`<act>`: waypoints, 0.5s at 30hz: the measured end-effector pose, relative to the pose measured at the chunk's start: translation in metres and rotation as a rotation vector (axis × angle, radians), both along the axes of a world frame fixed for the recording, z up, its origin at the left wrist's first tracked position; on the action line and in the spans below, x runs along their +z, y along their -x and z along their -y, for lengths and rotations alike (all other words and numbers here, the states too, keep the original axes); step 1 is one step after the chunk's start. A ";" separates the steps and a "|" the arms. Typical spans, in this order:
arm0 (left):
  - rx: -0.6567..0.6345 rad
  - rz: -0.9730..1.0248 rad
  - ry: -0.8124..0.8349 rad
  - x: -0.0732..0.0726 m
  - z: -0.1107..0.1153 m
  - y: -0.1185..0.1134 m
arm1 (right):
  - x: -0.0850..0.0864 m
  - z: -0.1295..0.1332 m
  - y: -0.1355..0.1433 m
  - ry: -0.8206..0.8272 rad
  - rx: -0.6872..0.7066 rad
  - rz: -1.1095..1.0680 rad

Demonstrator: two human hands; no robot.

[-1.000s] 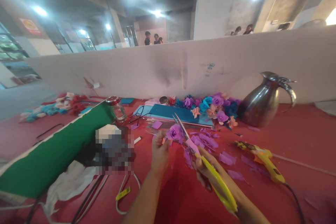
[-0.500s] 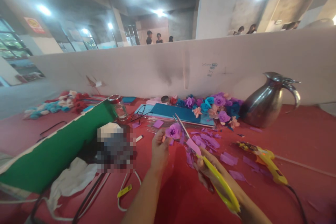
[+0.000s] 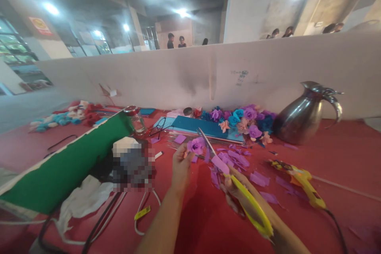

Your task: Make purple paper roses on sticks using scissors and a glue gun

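My left hand is closed on the base of a purple paper flower, holding it up above the red table. In my right hand is a pair of scissors with yellow handles. Their blades are parted and point up and left, close beside the flower's right edge; whether they touch it I cannot tell. A strip of purple paper lies against the blades by my right fingers. Purple paper scraps are scattered on the table behind and to the right of the scissors.
A yellow glue gun with a cord lies at right, below a metal jug. Several finished paper flowers are heaped behind blue sheets. At left stand a green panel, a glass jar and loose cables.
The whole view has shifted very slightly. Both hands keep their hold on the flower and the scissors, in nearly the same position.
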State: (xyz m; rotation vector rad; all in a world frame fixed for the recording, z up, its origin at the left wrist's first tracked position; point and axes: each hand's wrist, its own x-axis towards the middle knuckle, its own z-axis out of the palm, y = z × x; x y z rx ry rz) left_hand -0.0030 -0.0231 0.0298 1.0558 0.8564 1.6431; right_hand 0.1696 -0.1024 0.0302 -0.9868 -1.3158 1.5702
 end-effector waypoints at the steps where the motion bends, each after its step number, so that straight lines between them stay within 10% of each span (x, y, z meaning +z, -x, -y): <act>1: 0.002 0.000 0.008 0.000 0.000 0.000 | 0.000 0.000 0.000 -0.001 0.002 0.003; 15: -0.011 0.004 0.009 0.002 -0.001 0.001 | 0.009 0.002 -0.001 0.008 0.007 0.031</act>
